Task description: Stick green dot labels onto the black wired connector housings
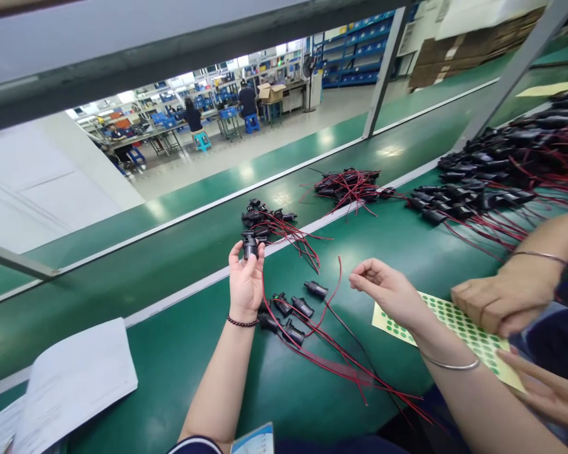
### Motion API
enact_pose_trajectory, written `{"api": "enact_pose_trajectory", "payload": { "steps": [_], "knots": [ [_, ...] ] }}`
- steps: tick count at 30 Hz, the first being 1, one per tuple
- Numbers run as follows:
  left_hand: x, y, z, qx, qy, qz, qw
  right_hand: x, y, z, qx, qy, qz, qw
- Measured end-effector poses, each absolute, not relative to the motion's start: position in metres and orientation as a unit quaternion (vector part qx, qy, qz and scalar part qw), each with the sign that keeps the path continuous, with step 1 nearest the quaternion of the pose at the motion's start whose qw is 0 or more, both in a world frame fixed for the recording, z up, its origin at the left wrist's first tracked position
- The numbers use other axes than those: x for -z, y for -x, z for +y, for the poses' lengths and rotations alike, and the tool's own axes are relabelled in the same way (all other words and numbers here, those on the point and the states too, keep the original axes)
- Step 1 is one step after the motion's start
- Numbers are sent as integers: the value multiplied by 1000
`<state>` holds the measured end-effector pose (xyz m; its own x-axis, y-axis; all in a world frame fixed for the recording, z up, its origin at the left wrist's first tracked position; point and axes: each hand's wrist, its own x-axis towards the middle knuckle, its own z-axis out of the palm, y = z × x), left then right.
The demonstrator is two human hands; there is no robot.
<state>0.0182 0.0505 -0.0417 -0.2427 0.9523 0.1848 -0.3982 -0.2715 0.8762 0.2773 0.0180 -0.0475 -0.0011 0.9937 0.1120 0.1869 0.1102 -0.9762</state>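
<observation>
My left hand [246, 284] is raised above the green bench and closed on a small black connector [250, 243] whose red and black wires [284, 315] trail down. A few more black connectors [296, 309] with wires lie just right of that wrist. My right hand [388, 291] hovers beside them with thumb and fingertips pinched together; what they pinch is too small to make out. Under its wrist lies a yellow sheet of green dot stickers [459, 325].
Another person's closed hand [495, 304] rests on the sticker sheet, and their other hand's fingers [544, 388] lie at its lower corner. Connector heaps [350, 186] [497, 170] sit farther back. Papers [71, 378] lie at the left. A grey frame post [383, 75] stands behind the conveyor belt.
</observation>
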Motion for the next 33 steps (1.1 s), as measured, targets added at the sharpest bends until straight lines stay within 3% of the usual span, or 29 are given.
{"api": "enact_pose_trajectory", "payload": {
  "steps": [7,14,20,33],
  "knots": [
    [36,-24,35,-666,-396,348,528,32,-248,5,-474,473,-553,496],
    [35,-43,17,-594,-510,424,454,14,-241,-13,-485,460,-549,502],
    [33,-51,1,-555,-551,410,469,13,-228,-20,-487,454,-554,500],
    [31,-59,-13,-518,-619,442,391,22,-213,-25,-283,493,-652,502]
  ]
}}
